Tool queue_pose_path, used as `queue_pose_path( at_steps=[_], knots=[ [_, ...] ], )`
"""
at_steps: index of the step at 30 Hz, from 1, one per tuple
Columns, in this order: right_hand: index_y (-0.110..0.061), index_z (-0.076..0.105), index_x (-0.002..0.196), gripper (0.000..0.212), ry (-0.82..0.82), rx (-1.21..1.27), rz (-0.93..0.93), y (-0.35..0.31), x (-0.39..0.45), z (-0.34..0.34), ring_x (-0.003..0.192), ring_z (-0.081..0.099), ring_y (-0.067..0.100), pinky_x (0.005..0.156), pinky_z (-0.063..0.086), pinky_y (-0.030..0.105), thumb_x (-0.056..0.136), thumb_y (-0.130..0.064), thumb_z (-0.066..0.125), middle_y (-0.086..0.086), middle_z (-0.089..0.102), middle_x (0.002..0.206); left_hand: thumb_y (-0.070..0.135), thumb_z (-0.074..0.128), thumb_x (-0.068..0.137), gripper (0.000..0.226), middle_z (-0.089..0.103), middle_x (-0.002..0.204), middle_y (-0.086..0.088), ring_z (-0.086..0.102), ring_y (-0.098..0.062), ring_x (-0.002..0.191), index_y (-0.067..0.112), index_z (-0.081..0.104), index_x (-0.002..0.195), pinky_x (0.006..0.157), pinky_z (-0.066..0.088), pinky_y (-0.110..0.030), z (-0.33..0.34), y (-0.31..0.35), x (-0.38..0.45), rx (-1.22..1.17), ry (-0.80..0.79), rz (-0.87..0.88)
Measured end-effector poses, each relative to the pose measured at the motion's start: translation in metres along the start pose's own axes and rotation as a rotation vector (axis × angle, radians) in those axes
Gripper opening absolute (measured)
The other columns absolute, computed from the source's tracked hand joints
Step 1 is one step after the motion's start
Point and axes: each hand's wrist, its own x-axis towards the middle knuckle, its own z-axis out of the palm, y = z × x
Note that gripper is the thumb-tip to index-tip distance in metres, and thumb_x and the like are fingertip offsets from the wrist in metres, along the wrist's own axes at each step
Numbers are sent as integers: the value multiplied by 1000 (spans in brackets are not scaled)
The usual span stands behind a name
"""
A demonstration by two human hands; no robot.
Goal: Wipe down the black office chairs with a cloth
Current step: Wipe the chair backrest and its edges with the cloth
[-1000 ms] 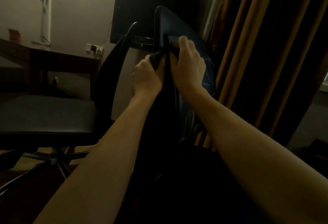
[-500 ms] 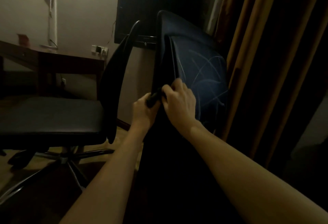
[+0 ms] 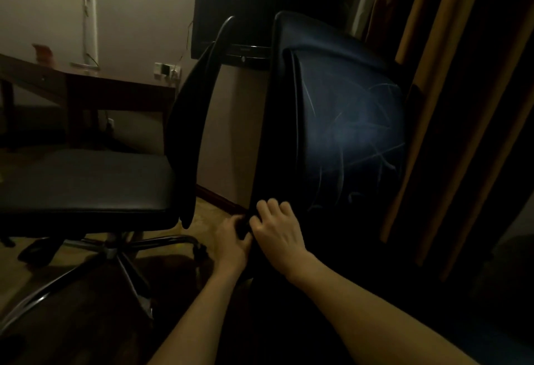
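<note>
Both hands have slid down the near chair's backrest edge since a second ago, from near its top to its lower part. Now the left hand (image 3: 232,239) and the right hand (image 3: 276,230) sit side by side against that edge, knuckles toward the camera, fingers curled around a dark cloth (image 3: 244,227) pinched between them; only a small fold of it shows and the dim light hides the rest. The near office chair (image 3: 341,121) stands with its backrest edge-on to the camera, its dark back panel streaked with pale wipe marks. A second black office chair (image 3: 95,182) stands to the left, its seat facing up, its curved backrest (image 3: 187,133) rising just beside the first chair, and its chrome star base (image 3: 115,252) resting on the floor. Behind it a dark wooden worktop (image 3: 95,87) stands against the wall, with a white lamp pole (image 3: 88,12) on it. A black screen (image 3: 260,3) hangs on the wall above the chairs, and ochre curtains (image 3: 439,104) fall on the right.
</note>
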Motion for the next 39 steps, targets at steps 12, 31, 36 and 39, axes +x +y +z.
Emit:
queue_pose_path(
  at_steps=[12, 31, 36, 39],
  knots=[
    [-13, 59, 104, 15, 42, 545, 507, 75, -65, -25, 90, 59, 23, 75, 42, 30, 92, -21, 61, 2, 62, 104, 25, 67, 89, 6, 64, 86, 6, 61, -7, 79, 21, 62, 88, 65, 47, -15, 36, 74, -40, -101, -55, 25],
    [-14, 55, 95, 9, -187, 1032, 1034, 270, -306, 35, 82, 60, 15, 62, 46, 15, 94, -15, 64, -2, 61, 90, 29, 55, 100, 14, 65, 100, -1, 64, -18, 90, 23, 60, 112, 77, 55, -32, 308, 147, -185, -502, -350, -617],
    [-14, 57, 102, 11, -329, 962, 1138, 311, -357, 62, 89, 64, 16, 74, 53, 29, 94, -17, 64, 1, 65, 97, 25, 52, 100, 12, 65, 103, -2, 63, -17, 91, 22, 61, 108, 78, 54, -30, 374, 160, -194, -336, -455, -538],
    [-20, 54, 102, 11, -445, 922, 1083, 327, -367, 72, 88, 62, 11, 66, 46, 18, 94, -19, 63, 0, 64, 100, 26, 51, 100, 16, 63, 99, 1, 61, -17, 88, 21, 62, 110, 76, 52, -30, 390, 156, -197, -130, -430, -474]
  ],
)
